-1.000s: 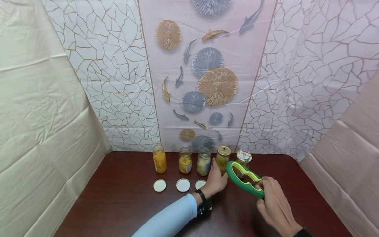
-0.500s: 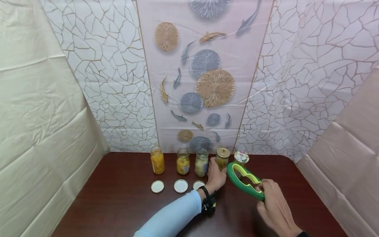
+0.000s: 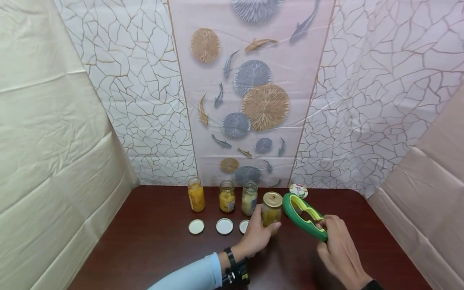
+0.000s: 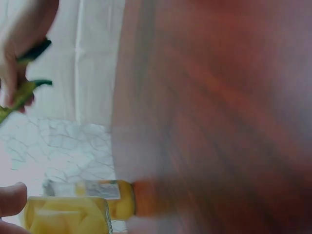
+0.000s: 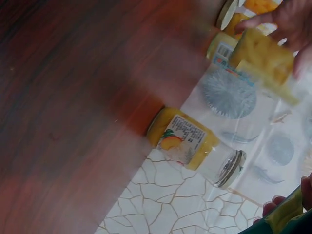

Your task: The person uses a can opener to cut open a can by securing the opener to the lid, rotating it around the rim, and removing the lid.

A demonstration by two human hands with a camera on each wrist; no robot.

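Note:
My left hand [image 3: 258,233] grips a glass jar [image 3: 272,215] of yellow-green fruit pieces, fingers and thumb round its side. Its gold lid [image 3: 272,199] is on, and it stands upright in front of the row of jars. In the left wrist view, the jar's yellow contents [image 4: 66,217] show beside the thumb [image 4: 13,199]. My right hand [image 3: 338,249] holds a green jar opener [image 3: 295,218] with a yellow scalloped inner edge by one end. The opener is just right of the gripped jar and partly hides a jar with a floral-patterned lid [image 3: 299,189].
Three lidless jars line the back: an orange-filled jar [image 3: 196,198], a yellow-filled jar [image 3: 226,200] and a pale-filled jar [image 3: 248,201]. Before them lie a left lid [image 3: 196,226], a middle lid [image 3: 224,226] and a right lid [image 3: 244,226] on the dark red-brown table [image 3: 145,249].
My left hand has closed round the gold-lidded jar and drawn it out of the back row, toward me. The right hand still holds the opener in nearly the same place.

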